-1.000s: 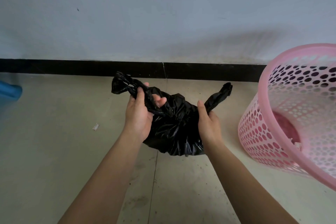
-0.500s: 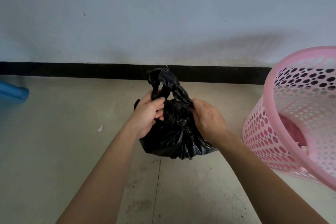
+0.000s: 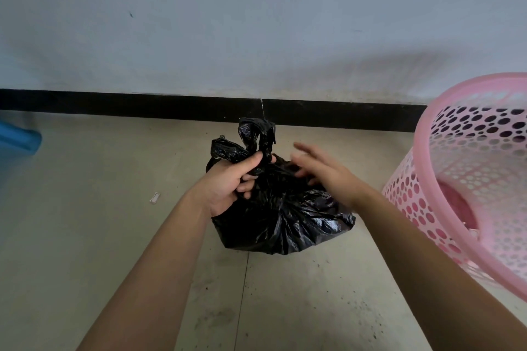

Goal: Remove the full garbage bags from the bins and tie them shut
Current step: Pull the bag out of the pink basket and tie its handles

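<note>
A full black garbage bag (image 3: pixel 288 216) rests on the floor in the middle of the head view. Its two twisted ends (image 3: pixel 256 134) stand up together above the bundle. My left hand (image 3: pixel 231 182) is closed around the gathered neck just under those ends. My right hand (image 3: pixel 322 174) hovers at the bag's upper right, fingers spread and blurred, its fingertips near or touching the plastic without gripping it. A pink perforated plastic bin (image 3: pixel 470 188) stands tilted at the right edge, with something pink at its bottom.
A grey wall with a black skirting strip (image 3: pixel 142 105) runs behind the bag. A blue object (image 3: pixel 17 139) pokes in at the left edge. A small white scrap (image 3: pixel 154 198) lies on the beige tiled floor.
The two bag ends, held wide apart a second ago, were brought together and crossed. My left hand now grips both at the neck, and my right hand has let go and opened.
</note>
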The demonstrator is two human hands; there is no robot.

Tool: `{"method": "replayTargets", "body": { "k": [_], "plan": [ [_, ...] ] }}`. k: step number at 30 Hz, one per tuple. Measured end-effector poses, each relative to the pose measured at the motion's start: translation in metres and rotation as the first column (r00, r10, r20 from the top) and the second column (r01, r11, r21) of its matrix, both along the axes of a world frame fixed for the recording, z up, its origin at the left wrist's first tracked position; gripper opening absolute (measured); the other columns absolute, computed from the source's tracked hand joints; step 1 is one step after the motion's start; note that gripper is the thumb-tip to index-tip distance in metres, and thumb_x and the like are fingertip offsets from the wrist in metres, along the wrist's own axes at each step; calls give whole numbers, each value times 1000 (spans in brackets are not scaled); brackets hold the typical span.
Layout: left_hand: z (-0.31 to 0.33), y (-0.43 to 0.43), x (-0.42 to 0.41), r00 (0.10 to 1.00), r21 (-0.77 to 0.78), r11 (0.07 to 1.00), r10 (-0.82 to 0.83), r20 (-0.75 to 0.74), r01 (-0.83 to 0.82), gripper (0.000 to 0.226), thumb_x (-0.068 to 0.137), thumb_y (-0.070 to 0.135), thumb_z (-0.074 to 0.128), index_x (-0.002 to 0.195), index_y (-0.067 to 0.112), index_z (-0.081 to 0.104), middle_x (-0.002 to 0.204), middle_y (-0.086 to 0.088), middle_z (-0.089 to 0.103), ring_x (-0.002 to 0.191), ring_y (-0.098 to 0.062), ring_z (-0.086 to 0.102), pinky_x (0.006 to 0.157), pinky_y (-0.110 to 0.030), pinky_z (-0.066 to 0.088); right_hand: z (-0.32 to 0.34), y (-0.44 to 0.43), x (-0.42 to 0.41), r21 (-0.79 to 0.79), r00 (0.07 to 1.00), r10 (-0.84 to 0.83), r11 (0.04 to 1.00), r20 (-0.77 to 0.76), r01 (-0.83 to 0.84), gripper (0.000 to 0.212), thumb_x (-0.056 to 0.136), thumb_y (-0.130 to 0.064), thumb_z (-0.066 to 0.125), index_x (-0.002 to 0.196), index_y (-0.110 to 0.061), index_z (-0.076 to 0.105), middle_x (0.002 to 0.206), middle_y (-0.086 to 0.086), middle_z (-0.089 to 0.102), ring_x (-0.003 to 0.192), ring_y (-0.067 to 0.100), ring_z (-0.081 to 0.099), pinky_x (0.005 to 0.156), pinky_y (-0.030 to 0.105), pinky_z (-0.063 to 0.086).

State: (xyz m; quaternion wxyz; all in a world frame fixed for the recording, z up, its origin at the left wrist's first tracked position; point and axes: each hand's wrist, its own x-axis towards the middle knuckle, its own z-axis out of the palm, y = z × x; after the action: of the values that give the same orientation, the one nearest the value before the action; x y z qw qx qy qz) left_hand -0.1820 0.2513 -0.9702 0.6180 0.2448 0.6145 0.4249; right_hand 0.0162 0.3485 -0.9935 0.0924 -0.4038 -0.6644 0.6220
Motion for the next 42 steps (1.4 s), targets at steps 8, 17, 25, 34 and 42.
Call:
{"method": "replayTargets", "body": {
  "k": [8, 17, 25, 34, 42],
  "plan": [
    [2, 3, 3, 994, 3, 994, -108, -29, 109, 34, 96, 40, 58, 105, 12, 75, 63, 0, 22, 54, -12, 28, 57, -27, 32, 48, 15, -39, 44, 956, -122, 989, -267, 138, 36, 87, -52, 68, 111, -26, 73, 81, -17, 65, 62, 0, 50, 60, 14, 41],
    [1, -8, -2, 969, 145, 988, -78, 234, 44, 51, 106, 42, 30, 132, 9, 59, 90, -11, 69, 74, -21, 64, 70, -32, 47, 25, 7, -28, -129, 812, -507, 861, -289, 492, 37, 104, -42, 46, 90, -13, 65, 73, -2, 65, 64, 8, 57, 65, 26, 50],
    [-1, -16, 4, 879, 154, 981, 32, 476, -119, 45, 99, 53, 28, 79, 18, 48, 99, -16, 76, 70, -22, 71, 62, -27, 53, 23, -7, -22, -425, 750, -599, 778, -281, 462, 41, 104, -42, 46, 102, -3, 58, 94, 12, 72, 87, 24, 73, 76, 29, 59],
    [-12, -32, -9, 946, 175, 964, 146, 289, -202, 32, 88, 6, 58, 74, 22, 34, 96, -11, 75, 50, -9, 44, 61, -21, 47, 50, 25, -7, -111, 800, -559, 829, -220, 548, 55, 91, -58, 59, 107, -6, 52, 94, 3, 66, 76, 13, 69, 71, 31, 55],
    [-2, -25, 5, 974, 199, 962, 156, 167, -188, 27, 85, 22, 60, 111, 14, 60, 74, 0, 73, 37, -4, 36, 61, -18, 43, 27, -7, -28, -193, 929, -324, 938, -180, 290, 38, 95, -49, 60, 107, -15, 73, 96, -3, 71, 60, 6, 50, 59, 20, 42]
  ]
}}
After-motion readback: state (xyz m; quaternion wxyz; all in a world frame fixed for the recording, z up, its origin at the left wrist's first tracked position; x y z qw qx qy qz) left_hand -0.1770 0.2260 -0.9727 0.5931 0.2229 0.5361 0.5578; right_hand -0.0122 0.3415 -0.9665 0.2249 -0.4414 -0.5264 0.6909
